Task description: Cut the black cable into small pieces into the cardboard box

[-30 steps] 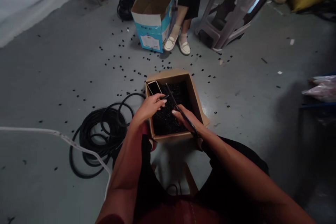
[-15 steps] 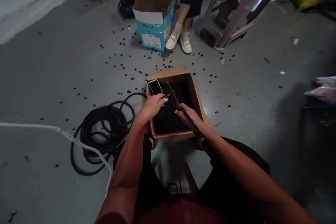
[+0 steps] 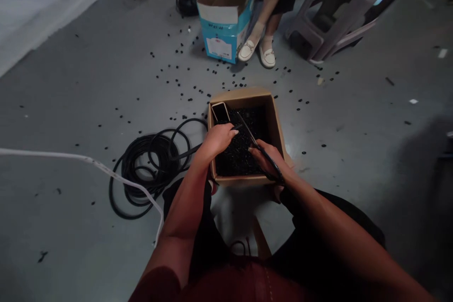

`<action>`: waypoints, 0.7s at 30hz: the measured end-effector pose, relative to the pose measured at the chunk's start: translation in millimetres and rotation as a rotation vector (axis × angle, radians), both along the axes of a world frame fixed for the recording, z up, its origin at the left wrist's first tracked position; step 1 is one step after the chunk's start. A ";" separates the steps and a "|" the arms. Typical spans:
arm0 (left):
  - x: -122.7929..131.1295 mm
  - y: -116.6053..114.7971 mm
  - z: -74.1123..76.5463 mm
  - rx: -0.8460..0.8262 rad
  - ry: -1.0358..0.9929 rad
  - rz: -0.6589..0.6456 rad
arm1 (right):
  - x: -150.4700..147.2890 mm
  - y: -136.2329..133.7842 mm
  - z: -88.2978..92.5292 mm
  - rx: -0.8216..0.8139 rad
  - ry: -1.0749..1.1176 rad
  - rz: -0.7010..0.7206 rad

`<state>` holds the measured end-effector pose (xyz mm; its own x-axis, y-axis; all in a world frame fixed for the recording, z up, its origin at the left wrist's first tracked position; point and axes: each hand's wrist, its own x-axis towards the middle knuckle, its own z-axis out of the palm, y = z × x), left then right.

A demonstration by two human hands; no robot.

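My left hand (image 3: pixel 220 138) is closed around a black rubber hose, its short end (image 3: pixel 238 127) sticking out past the fingertips. Behind that hand the hose runs back to a loose coil (image 3: pixel 141 170) on the floor at the left. In my right hand (image 3: pixel 266 155) is a pair of scissors (image 3: pixel 247 128), blades pointing up and left, close to the hose end. Whether the blades touch it, I cannot tell. Both hands are over an open cardboard box (image 3: pixel 244 180) holding many small black pieces (image 3: pixel 235 158). A phone-like dark rectangle (image 3: pixel 221 112) leans in its far left corner.
Small black rings are scattered over the grey floor (image 3: pixel 170 99). Beyond stands a blue-and-white carton (image 3: pixel 219 33), beside another person's feet in white shoes (image 3: pixel 267 55). A plastic stool (image 3: pixel 329 33) is at upper right. A white cable (image 3: pixel 88 159) crosses from the left.
The whole view has shifted, so things appear farther right and slightly higher. Both hands keep their grips, and more of the hose between coil and left hand shows now.
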<state>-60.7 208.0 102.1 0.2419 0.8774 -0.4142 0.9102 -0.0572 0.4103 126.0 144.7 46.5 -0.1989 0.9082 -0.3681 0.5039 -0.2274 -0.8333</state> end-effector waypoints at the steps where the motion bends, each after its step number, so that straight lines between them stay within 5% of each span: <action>1: 0.1 0.1 0.0 -0.001 0.014 0.000 | -0.1 -0.3 0.3 0.008 0.012 0.002; 11: 3.0 0.9 2.7 0.013 -0.132 -0.020 | -0.4 8.7 19.5 -0.119 0.268 -0.167; 21: -0.5 5.9 2.4 0.082 -0.389 0.277 | 14.0 11.4 21.4 -0.053 0.284 -0.094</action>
